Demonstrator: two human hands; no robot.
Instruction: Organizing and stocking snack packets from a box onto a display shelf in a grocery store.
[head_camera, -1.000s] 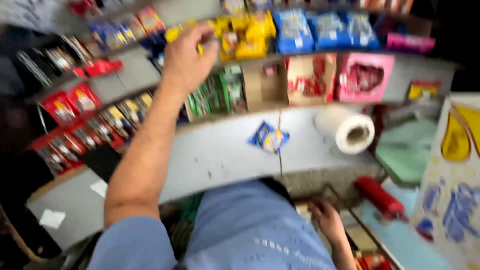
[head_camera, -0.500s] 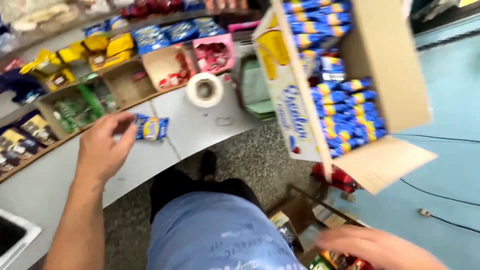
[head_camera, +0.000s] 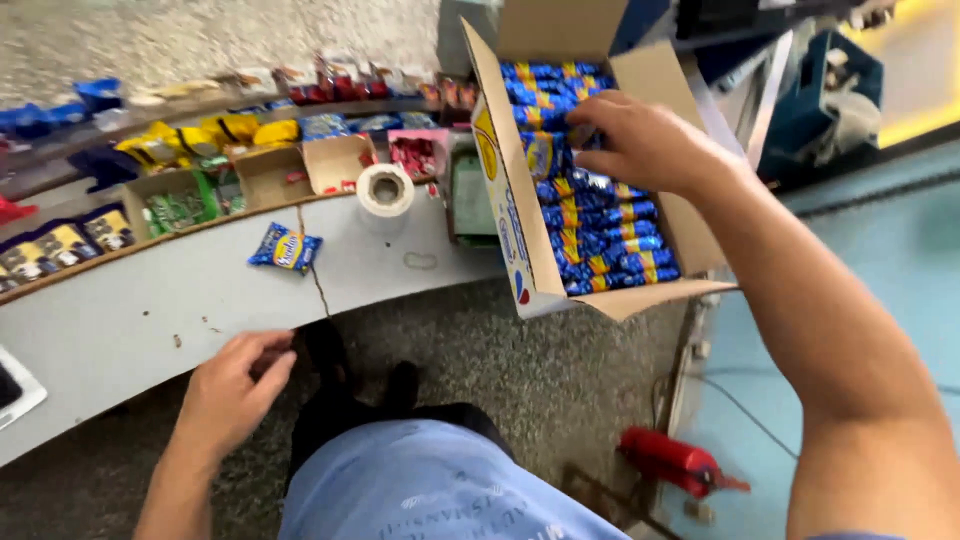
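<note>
My right hand (head_camera: 645, 143) reaches into an open cardboard box (head_camera: 515, 245) packed with several blue snack packets (head_camera: 605, 235), fingers curled on the packets near the box's top. My left hand (head_camera: 235, 385) rests at the front edge of the grey counter (head_camera: 130, 310), fingers loosely bent and holding nothing. One blue snack packet (head_camera: 285, 247) lies alone on the counter, apart from both hands.
A white tape roll (head_camera: 385, 190) stands on the counter beside a green tray (head_camera: 470, 200). Shelves behind hold yellow packets (head_camera: 240, 130), green packets (head_camera: 185, 210) and small cardboard display boxes (head_camera: 335, 163). A red canister (head_camera: 675, 460) lies on the floor.
My left hand let go of the blue packet on the counter and drew back to the edge. My right hand rose from my lap into the cardboard box.
</note>
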